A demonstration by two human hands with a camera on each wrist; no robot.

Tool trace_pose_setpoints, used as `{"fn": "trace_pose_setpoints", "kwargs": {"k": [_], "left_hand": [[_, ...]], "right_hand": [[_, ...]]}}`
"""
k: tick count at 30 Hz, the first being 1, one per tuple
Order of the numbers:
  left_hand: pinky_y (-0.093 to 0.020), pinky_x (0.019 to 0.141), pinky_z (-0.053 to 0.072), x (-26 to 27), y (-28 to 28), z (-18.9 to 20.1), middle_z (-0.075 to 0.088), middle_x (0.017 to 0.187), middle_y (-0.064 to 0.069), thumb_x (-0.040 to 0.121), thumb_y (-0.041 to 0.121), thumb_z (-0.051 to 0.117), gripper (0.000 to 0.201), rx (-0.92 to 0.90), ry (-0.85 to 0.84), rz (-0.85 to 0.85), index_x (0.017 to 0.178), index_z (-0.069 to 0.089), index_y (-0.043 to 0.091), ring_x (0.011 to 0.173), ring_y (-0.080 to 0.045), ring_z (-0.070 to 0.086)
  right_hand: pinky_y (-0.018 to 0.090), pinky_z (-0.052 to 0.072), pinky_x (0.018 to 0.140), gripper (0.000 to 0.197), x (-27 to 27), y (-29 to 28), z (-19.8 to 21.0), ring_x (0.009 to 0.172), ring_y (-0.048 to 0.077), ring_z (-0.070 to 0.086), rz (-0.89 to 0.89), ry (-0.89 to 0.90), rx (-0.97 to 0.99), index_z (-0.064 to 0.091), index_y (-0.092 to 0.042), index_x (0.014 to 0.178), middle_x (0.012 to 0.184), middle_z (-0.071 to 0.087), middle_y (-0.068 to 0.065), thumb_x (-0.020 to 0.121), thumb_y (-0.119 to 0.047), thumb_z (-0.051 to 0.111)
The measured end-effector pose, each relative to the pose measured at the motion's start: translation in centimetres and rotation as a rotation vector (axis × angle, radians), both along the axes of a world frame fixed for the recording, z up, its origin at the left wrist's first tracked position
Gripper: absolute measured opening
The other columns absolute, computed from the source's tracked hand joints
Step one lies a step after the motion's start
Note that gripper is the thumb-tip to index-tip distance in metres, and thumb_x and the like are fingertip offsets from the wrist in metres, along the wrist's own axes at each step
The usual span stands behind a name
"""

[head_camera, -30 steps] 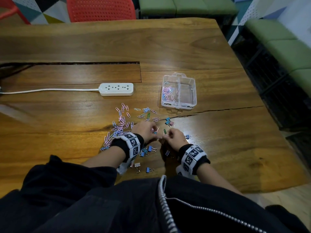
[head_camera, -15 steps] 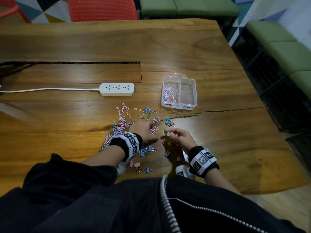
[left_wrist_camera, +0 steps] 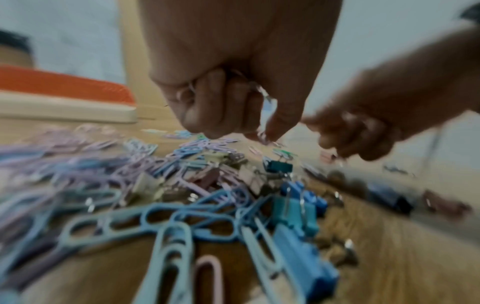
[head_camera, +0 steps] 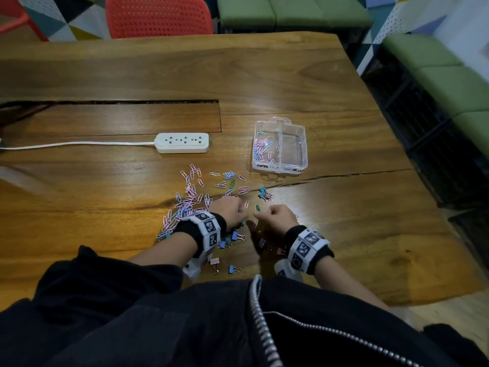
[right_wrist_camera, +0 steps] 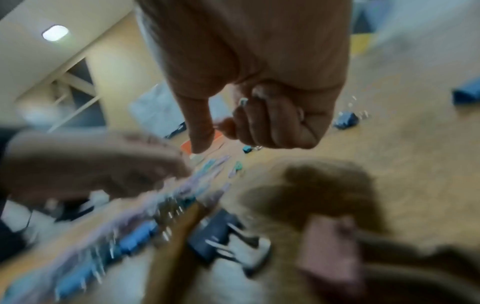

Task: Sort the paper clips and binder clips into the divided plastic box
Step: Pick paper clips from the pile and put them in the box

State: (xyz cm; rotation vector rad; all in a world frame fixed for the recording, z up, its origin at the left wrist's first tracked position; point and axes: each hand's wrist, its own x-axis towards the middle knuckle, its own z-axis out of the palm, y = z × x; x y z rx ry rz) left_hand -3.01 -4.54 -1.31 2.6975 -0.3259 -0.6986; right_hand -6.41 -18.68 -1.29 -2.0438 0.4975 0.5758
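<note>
The clear divided box point(head_camera: 304, 154) stands on the wooden table; its left compartment holds several pastel paper clips point(head_camera: 262, 148). Loose paper clips point(head_camera: 193, 197) lie scattered before my hands, with small binder clips point(head_camera: 264, 193) among them and near my wrists point(head_camera: 234, 268). My left hand point(head_camera: 232, 211) hovers over the pile, fingers curled round paper clips point(left_wrist_camera: 262, 94) that poke from the fist. My right hand point(head_camera: 275, 215) is close beside it, curled, with a pale clip end point(right_wrist_camera: 242, 101) showing between fingers and palm.
A white power strip point(head_camera: 182, 142) with its cord lies left of the box. A long slot point(head_camera: 132, 102) cuts the tabletop behind it and a crack point(head_camera: 344, 174) runs right of the pile. A red chair point(head_camera: 158, 15) and green benches point(head_camera: 449, 83) stand beyond the table.
My right wrist swung out to the right and came back beside the left hand. The left hand stayed over the pile of clips.
</note>
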Motion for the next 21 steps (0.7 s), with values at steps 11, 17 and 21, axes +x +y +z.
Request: {"fn": "trace_pose_setpoints", "kwargs": {"k": [11, 17, 21], "left_hand": [[-0.007, 0.032, 0.018, 0.2, 2.6, 1.5, 0.048, 0.042, 0.000, 0.079, 0.004, 0.019, 0.028, -1.158, 0.712, 0.627, 0.063, 0.041, 0.008, 0.027, -0.007, 0.028], [-0.016, 0.040, 0.033, 0.5, 0.9, 1.5, 0.046, 0.053, 0.002, 0.087, 0.018, 0.055, 0.030, -0.494, 0.270, 0.536, 0.059, 0.045, 0.014, 0.044, -0.009, 0.038], [-0.032, 0.072, 0.054, 0.1, -0.3, 0.6, 0.065, 0.083, -0.004, 0.081, 0.035, 0.064, 0.025, -0.009, 0.037, 0.166, 0.084, 0.062, 0.010, 0.078, -0.019, 0.062]], "right_hand": [[0.022, 0.039, 0.066, 0.024, -0.3, 1.9, 0.2, 0.082, 0.018, 0.052, 0.386, -0.038, -0.372, 0.049, -0.017, 0.066, 0.075, 0.049, 0.000, 0.088, -0.017, 0.058], [0.012, 0.034, 0.055, 0.011, -0.5, 1.2, 0.4, 0.085, 0.016, 0.049, 0.211, -0.092, -0.151, 0.049, -0.011, 0.081, 0.083, 0.048, 0.001, 0.090, -0.005, 0.052], [0.017, 0.040, 0.054, 0.017, 0.4, 0.1, 0.3, 0.068, 0.014, 0.050, -0.157, -0.123, 0.148, 0.051, -0.018, 0.083, 0.079, 0.052, 0.000, 0.088, -0.002, 0.053]]}}
